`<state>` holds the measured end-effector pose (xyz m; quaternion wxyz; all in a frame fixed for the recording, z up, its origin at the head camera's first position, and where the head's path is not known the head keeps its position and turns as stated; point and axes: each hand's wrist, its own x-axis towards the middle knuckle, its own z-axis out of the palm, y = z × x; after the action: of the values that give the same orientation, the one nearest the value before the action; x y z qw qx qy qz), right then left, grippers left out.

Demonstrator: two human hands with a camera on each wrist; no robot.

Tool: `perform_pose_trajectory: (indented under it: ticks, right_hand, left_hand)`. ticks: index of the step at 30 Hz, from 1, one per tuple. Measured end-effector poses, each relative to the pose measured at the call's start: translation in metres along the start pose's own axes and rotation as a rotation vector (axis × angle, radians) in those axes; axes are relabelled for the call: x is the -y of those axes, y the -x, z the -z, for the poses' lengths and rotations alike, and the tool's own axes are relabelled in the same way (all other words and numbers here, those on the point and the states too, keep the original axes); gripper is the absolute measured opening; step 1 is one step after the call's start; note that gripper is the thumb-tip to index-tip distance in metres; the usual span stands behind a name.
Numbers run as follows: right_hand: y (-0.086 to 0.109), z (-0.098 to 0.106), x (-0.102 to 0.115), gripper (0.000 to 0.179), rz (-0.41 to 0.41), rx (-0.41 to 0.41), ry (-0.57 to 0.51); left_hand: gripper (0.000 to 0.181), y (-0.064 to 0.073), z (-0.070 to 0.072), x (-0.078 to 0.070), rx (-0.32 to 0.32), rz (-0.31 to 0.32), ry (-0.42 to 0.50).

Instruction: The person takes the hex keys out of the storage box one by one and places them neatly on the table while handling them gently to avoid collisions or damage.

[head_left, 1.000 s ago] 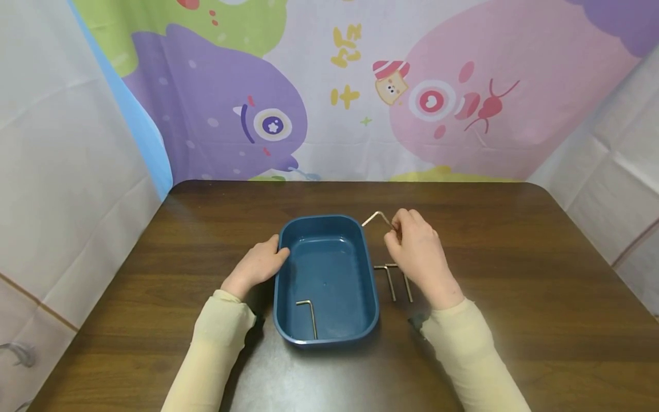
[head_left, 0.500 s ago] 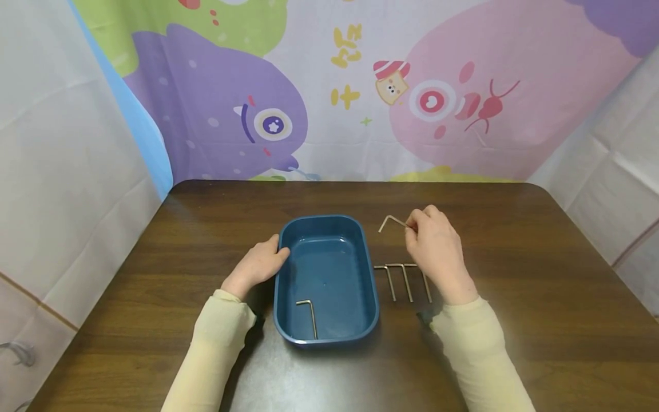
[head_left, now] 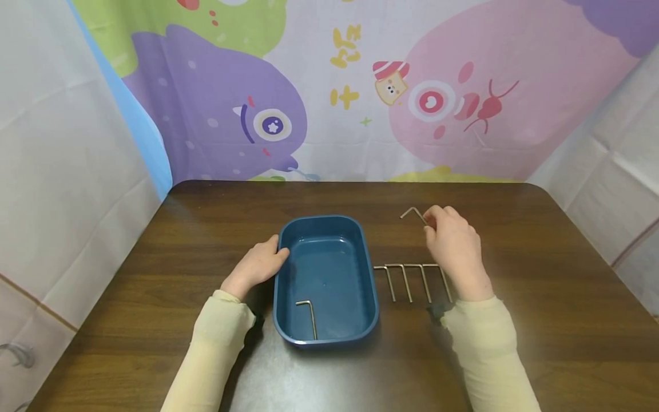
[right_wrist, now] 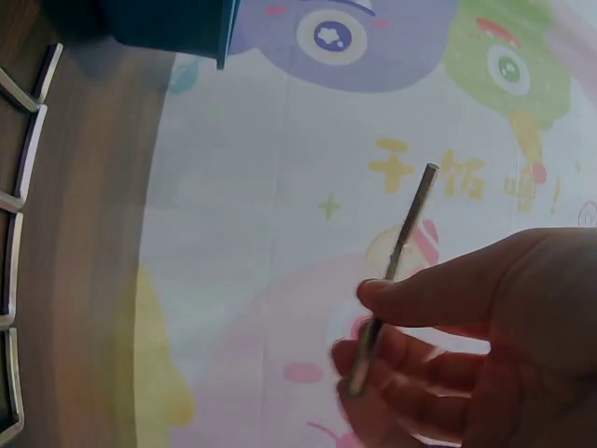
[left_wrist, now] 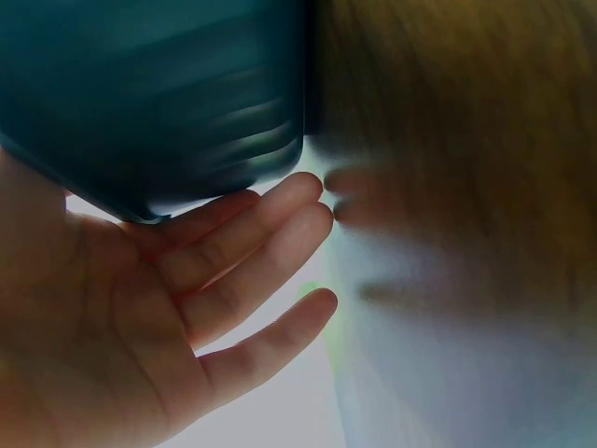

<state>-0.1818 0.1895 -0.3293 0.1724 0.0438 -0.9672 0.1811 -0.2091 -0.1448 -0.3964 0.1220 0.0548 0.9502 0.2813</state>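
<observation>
My left hand (head_left: 257, 264) grips the left wall of a dark blue plastic tray (head_left: 329, 269), thumb over the rim and fingers along the outside. In the left wrist view the fingers extend beneath the tray's (left_wrist: 187, 93) outer side. One brass-toned hex key (head_left: 312, 317) lies in the tray's near left part. My right hand (head_left: 455, 252) pinches another hex key (head_left: 414, 210) between thumb and fingers, raised over the table, its bent end pointing left. The right wrist view shows this key (right_wrist: 410, 219) sticking out past the thumb.
Several hex keys (head_left: 407, 283) lie in a row on the brown wooden table (head_left: 556, 286), between the tray and my right forearm. Behind the table's far edge hangs a cartoon-printed curtain (head_left: 355, 131). Pale cloth (head_left: 618, 137) hangs at the sides.
My right hand has moved right with its hex key, away from the tray. More of the row of hex keys shows now. The left hand and tray have stayed put.
</observation>
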Motion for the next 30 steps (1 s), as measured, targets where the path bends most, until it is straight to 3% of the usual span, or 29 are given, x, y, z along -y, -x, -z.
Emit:
perform_pose_trajectory:
  ticks: [10,22,30]
  right_hand:
    - [-0.001,0.002,-0.012,0.010,-0.048,0.132,-0.008]
    - [-0.004,0.003,-0.027,0.009,-0.236,0.460,0.035]
    - [-0.003,-0.005,-0.040,0.017,-0.279,0.565,0.037]
  left_hand:
    - [0.048,0.001,0.001,-0.001,-0.001,-0.007,-0.006]
    - [0.046,0.001,0.001,0.000,-0.012,-0.025,-0.014]
    - [0.044,-0.003,0.001,-0.004,-0.003,-0.041,-0.011]
